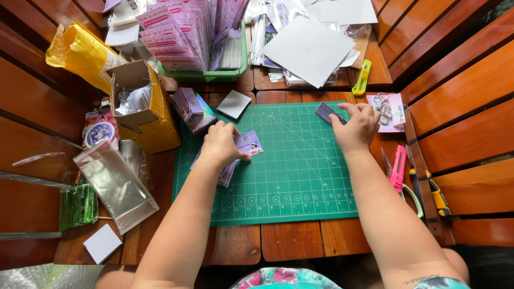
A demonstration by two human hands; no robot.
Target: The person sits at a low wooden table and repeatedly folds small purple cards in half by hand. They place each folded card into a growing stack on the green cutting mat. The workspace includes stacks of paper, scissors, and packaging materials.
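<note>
On the cutting mat, my left hand pins the card stack; my right hand pinches one purple card at the mat's top edge. I lift it by its edges only.

One green gridded cutting mat, one open brown cardboard box, one green plastic basket, one yellow plastic utility knife, one pink-handled cutter, two small blank white cards, two bare hands

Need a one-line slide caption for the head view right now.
Left hand presses a stack of purple cards on the green cutting mat; right hand touches one purple card.
</note>
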